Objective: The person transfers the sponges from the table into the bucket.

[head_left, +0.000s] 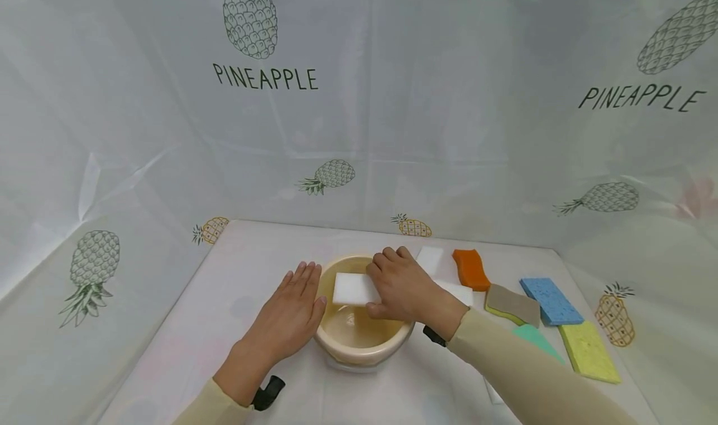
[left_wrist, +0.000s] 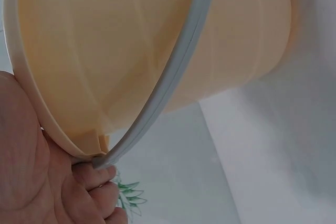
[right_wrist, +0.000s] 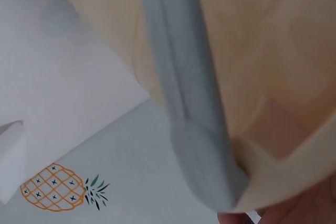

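A cream bucket (head_left: 364,350) stands upright on the table, its grey handle (left_wrist: 163,87) hanging down at the front. Across its opening my right hand (head_left: 401,288) grips a white rectangular sponge (head_left: 350,289), fingers curled over its right end. That sponge is out of sight in both wrist views. On the left rim of the bucket rests my left hand (head_left: 291,313), fingers extended. In the left wrist view its palm (left_wrist: 26,166) lies against the rim near the handle's joint. Only fingertips of the right hand (right_wrist: 299,208) show below the rim in the right wrist view.
Right of the bucket lie an orange sponge (head_left: 471,269), a grey-and-yellow sponge (head_left: 513,303), a blue sponge (head_left: 551,300), a yellow sponge (head_left: 590,350) and a green piece (head_left: 537,341). More white pieces (head_left: 430,260) lie behind the right arm. A pineapple-print sheet (head_left: 437,132) hangs around the table.
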A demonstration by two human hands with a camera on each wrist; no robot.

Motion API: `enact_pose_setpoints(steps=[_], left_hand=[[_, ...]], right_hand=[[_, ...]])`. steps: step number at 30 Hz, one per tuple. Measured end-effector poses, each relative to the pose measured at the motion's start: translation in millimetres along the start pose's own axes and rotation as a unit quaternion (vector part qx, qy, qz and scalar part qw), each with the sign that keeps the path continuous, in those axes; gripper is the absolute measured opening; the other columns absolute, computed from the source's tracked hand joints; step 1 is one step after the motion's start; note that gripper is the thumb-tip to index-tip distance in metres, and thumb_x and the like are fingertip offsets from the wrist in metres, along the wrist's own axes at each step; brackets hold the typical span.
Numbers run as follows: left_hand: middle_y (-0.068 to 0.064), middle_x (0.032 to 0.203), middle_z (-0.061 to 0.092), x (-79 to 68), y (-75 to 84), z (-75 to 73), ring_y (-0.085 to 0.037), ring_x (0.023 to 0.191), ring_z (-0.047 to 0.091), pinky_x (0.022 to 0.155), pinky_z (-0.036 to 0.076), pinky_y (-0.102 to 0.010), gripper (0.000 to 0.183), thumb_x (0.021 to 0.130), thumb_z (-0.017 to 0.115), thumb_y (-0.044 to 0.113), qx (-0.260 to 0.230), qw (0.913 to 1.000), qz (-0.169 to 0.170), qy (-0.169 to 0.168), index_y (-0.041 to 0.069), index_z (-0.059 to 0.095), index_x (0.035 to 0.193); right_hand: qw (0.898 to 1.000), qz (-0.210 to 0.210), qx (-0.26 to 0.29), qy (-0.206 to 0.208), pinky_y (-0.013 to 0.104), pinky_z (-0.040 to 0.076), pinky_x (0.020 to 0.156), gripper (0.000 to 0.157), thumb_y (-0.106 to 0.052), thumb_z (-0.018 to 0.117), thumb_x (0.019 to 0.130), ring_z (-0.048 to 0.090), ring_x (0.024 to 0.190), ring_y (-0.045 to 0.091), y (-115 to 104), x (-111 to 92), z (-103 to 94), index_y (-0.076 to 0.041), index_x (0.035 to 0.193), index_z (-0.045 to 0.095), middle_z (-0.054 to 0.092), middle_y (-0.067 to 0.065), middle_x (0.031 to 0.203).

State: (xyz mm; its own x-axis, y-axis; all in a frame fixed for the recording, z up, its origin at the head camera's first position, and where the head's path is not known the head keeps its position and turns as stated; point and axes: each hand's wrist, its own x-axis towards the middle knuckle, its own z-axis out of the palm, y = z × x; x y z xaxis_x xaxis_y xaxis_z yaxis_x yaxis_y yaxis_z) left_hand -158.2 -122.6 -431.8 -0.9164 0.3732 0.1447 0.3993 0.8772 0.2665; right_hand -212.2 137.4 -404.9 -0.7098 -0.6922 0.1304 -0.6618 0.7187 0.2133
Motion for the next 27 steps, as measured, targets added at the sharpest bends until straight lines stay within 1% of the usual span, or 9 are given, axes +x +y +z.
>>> enact_pose_setpoints(steps=[8,16,22,27], left_hand=[[-0.024,0.167,0.036,-0.3,0.1,0.7,-0.037,0.160,0.028,0.131,0.024,-0.053,0.063,0.113,0.044,0.033,0.003,0.9999,0.002,0.010,-0.006,0.034,0.161],[-0.024,0.167,0.037,-0.2,0.3,0.8,-0.037,0.160,0.029,0.131,0.024,-0.053,0.064,0.113,0.044,0.033,0.005,0.9999,0.001,0.010,-0.006,0.034,0.161],[-0.024,0.167,0.037,-0.1,0.3,1.1,-0.037,0.160,0.029,0.131,0.025,-0.053,0.064,0.113,0.045,0.034,0.005,0.9999,0.001,0.013,-0.006,0.034,0.161],[-0.024,0.167,0.038,0.6,0.3,0.5,-0.037,0.159,0.029,0.131,0.025,-0.054,0.065,0.112,0.045,0.035,0.006,0.9999,-0.001,0.011,-0.006,0.035,0.161]], right_hand=[[0.999,-0.023,-0.038,-0.001,0.038,0.039,0.081,0.055,-0.064,0.071,0.085,0.050,0.090,0.021,-4.5,4.9,5.3,-0.012,0.102,0.066,0.064,0.002,0.099],[0.998,-0.031,-0.049,-0.010,0.038,0.040,0.083,0.055,-0.065,0.070,0.084,0.050,0.091,0.021,-7.2,7.2,6.6,-0.013,0.102,0.068,0.064,0.000,0.098],[0.997,-0.038,-0.063,0.003,0.037,0.040,0.081,0.056,-0.067,0.070,0.082,0.049,0.089,0.020,-7.5,6.7,7.1,-0.013,0.098,0.067,0.061,-0.001,0.093],[0.997,-0.040,-0.071,0.008,0.037,0.039,0.079,0.054,-0.065,0.069,0.084,0.049,0.088,0.020,-6.9,5.8,9.1,-0.013,0.099,0.068,0.062,-0.001,0.093]])
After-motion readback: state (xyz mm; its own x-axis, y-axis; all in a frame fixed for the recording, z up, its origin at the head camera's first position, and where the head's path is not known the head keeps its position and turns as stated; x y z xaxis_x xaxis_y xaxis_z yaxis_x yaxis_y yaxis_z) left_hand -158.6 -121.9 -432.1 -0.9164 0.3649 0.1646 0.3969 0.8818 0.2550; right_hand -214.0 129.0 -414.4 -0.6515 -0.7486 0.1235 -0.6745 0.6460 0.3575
